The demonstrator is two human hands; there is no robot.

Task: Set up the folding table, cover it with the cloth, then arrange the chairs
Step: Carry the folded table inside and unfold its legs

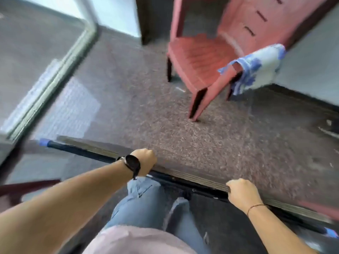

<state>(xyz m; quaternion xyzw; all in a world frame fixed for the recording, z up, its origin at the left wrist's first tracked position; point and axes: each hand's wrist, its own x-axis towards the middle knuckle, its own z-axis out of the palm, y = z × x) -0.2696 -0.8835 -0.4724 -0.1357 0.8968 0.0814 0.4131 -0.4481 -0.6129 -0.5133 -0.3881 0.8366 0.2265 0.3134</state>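
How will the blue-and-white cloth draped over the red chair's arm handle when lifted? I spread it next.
The blue-and-white patterned cloth probably lifts floppy: it sags over the red plastic chair's arm. Likely light, since the thin edges curl. It may slide off easily, as nothing pins it.

A speckled brown-grey carpet is seen across the floor. At the left, a pale metal door frame with glass is set along the carpet's edge, and a lighter rectangular patch is seen on the floor beside it. Pale walls are seen at the right, with a dark skirting run along the base. Much is blurred.
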